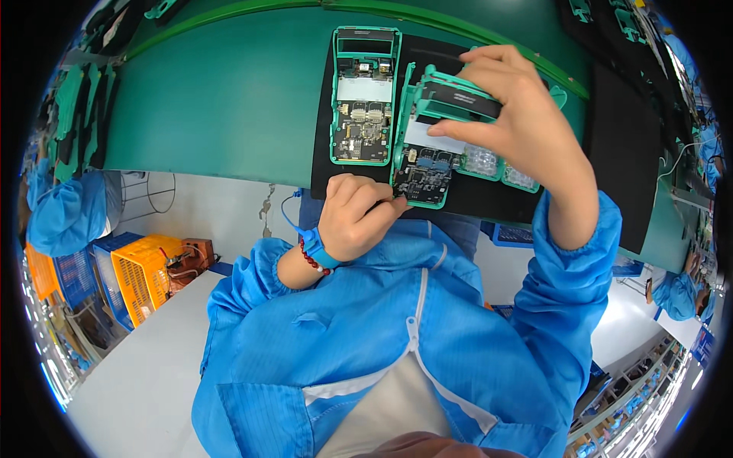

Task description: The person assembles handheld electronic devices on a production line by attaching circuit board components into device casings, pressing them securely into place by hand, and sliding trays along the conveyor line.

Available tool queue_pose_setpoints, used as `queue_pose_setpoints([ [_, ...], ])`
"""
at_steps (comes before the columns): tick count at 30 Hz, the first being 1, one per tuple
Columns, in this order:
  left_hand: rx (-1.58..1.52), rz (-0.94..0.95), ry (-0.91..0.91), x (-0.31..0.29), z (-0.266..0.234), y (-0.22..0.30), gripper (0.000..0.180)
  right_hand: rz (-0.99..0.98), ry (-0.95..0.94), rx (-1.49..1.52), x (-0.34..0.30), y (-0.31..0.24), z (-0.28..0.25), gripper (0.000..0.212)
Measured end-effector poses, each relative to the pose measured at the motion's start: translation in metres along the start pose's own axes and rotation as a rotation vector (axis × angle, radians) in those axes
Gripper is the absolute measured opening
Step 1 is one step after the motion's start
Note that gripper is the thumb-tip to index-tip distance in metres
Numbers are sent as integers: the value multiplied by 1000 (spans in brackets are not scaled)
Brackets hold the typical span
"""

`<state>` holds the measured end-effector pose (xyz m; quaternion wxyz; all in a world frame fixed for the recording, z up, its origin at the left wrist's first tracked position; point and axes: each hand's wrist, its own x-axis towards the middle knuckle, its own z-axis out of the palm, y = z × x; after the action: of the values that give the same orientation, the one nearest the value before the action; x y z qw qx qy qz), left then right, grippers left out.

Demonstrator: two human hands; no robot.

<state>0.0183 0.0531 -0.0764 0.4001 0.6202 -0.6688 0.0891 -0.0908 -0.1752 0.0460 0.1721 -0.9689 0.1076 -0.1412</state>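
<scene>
My right hand (508,103) grips the upper end of a green device housing with a circuit board (425,172) in it, thumb on the face and fingers round the far side. This housing is raised and tilted over the black mat. At its lower left corner, my left hand (356,214) pinches the edge between thumb and curled fingers. A blue wrist strap with a cord and a red bead bracelet circle my left wrist. To the left lies a similar open housing (365,114), its board facing up. Clear, textured parts in green frames (482,162) show partly behind the held housing.
A black mat (622,153) covers part of the green worktable (214,99). Along the far side runs a green rail (229,17). More green housings (72,114) stand at the far left. Orange and blue crates (141,275) are below the table, left. Other people in blue sleeves appear at both sides.
</scene>
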Motion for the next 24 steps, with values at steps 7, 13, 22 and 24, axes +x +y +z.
queue_pose_setpoints([
  [7, 24, 11, -205, 15, -7, 5, 42, 186, 66, 57, 2, 9, 42, 59],
  [13, 21, 0, -315, 17, -6, 5, 42, 21, 228, -463, 7, 22, 58, 50],
  [22, 173, 102, -324, 29, 1, 14, 49, 111, 242, -160, -6, 32, 65, 56],
  [24, 186, 153, -370, 29, -8, 19, 46, 189, 382, 36, -23, 24, 57, 53],
])
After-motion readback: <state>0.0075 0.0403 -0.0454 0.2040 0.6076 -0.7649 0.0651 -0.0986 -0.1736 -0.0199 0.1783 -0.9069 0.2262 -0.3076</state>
